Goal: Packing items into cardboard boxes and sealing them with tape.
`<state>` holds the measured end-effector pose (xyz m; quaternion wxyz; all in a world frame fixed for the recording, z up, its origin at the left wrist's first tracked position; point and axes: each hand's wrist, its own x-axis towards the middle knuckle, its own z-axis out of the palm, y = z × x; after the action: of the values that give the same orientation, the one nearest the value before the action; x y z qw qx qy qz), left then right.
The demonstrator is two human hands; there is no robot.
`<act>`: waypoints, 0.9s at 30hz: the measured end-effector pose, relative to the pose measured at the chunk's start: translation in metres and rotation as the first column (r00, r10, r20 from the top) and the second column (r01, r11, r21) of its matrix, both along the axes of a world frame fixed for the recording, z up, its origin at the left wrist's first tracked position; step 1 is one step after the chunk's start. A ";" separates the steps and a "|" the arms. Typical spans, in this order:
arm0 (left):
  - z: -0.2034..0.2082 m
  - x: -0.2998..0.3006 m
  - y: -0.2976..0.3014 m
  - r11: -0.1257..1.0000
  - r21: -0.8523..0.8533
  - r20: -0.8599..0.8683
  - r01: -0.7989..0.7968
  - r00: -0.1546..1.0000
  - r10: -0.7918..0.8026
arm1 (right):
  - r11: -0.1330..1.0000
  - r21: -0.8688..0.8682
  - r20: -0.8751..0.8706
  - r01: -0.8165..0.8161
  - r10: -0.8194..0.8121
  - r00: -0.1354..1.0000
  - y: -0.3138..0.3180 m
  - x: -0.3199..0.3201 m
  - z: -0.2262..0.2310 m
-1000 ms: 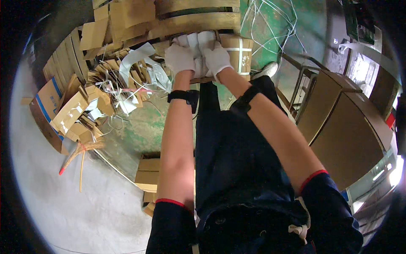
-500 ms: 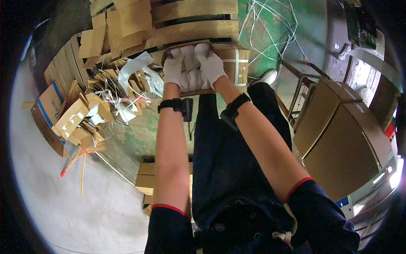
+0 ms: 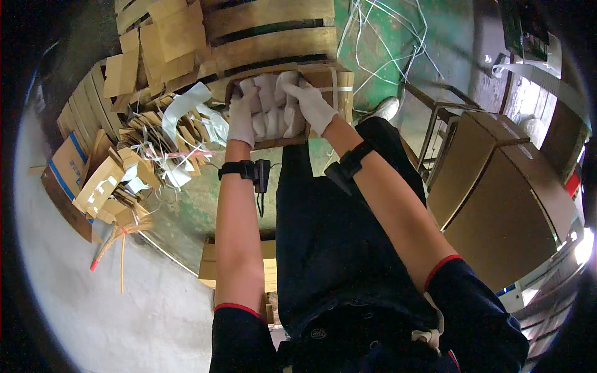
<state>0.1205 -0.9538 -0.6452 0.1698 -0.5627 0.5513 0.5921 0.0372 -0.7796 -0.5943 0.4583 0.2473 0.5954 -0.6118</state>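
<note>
An uncovered cardboard box (image 3: 283, 143) lies ahead of me, filled with several white wrapped bundles (image 3: 273, 123) set close together in rows. Both hands wear white gloves. My left hand (image 3: 241, 121) is at the box's left inner side, its thumb stretched up beside the bundles; its other fingers are partly hidden. At the right inner side is my right hand (image 3: 316, 107), with the thumb reaching across onto the upper right bundle and the remaining fingers down by the wall, mostly hidden. Neither hand lifts anything. Black bands circle both wrists.
A wooden pallet (image 3: 273, 42) lies beyond the box. Flattened cardboard (image 3: 171, 34), scraps and a straw broom (image 3: 118, 235) are at left. Loose white straps (image 3: 388, 46) cover the green floor at far right. Large brown cartons (image 3: 497, 199) stand on the right beside a metal frame (image 3: 438, 124).
My right thumb has shifted over the upper right bundle, and my left hand has moved toward the left wall, uncovering more bundles. The view has shifted slightly, so the box appears farther left.
</note>
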 end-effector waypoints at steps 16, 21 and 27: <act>0.048 -0.022 0.005 0.905 -0.186 -0.454 0.382 0.784 -0.424 | 0.938 -0.347 0.125 0.002 0.044 0.991 0.022 -0.013 -0.053; 0.066 0.013 -0.023 0.946 -0.096 -0.422 0.311 0.848 -0.321 | 0.949 -0.291 0.098 -0.125 0.160 0.982 0.004 -0.002 0.019; 0.132 0.033 -0.013 0.926 0.376 -0.322 -0.046 0.930 0.177 | 0.960 -0.158 -0.150 -0.229 0.206 0.967 0.020 -0.003 0.133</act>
<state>0.1535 -0.9672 -0.5131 0.1352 -0.4385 0.4207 0.7826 0.0345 -0.7600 -0.4608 0.5023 0.0983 0.5922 -0.6224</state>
